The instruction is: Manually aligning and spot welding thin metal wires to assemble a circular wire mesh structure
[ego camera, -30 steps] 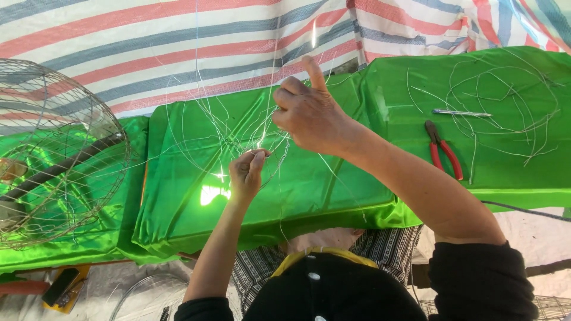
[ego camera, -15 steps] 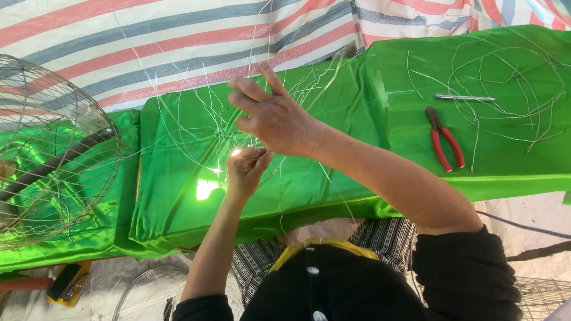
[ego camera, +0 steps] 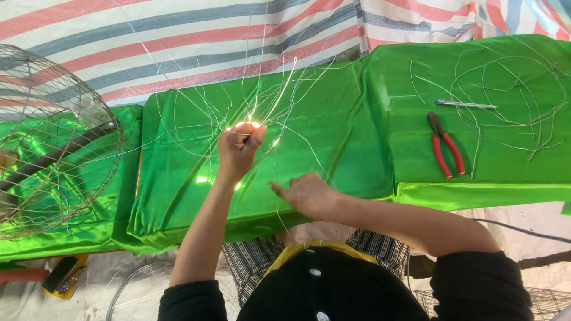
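Observation:
My left hand (ego camera: 238, 148) is closed around a bundle of thin silver wires (ego camera: 279, 101) that fan up and outward from my fist over the green cloth-covered table (ego camera: 333, 142). My right hand (ego camera: 306, 195) sits lower, near the table's front edge, fingers pinched on a single wire strand that runs down from the bundle. Sunlight glints brightly off the wires at my left fist.
Red-handled pliers (ego camera: 445, 150) and a thin metal rod (ego camera: 465, 104) lie on the right of the table among loose curled wires (ego camera: 511, 101). A round wire fan guard (ego camera: 53, 142) stands at the left. A striped tarp (ego camera: 178, 41) hangs behind.
My right hand has dropped from above the wire bundle down to the table's front edge, pulling along a strand. My left hand stays closed on the bundle and has lifted slightly.

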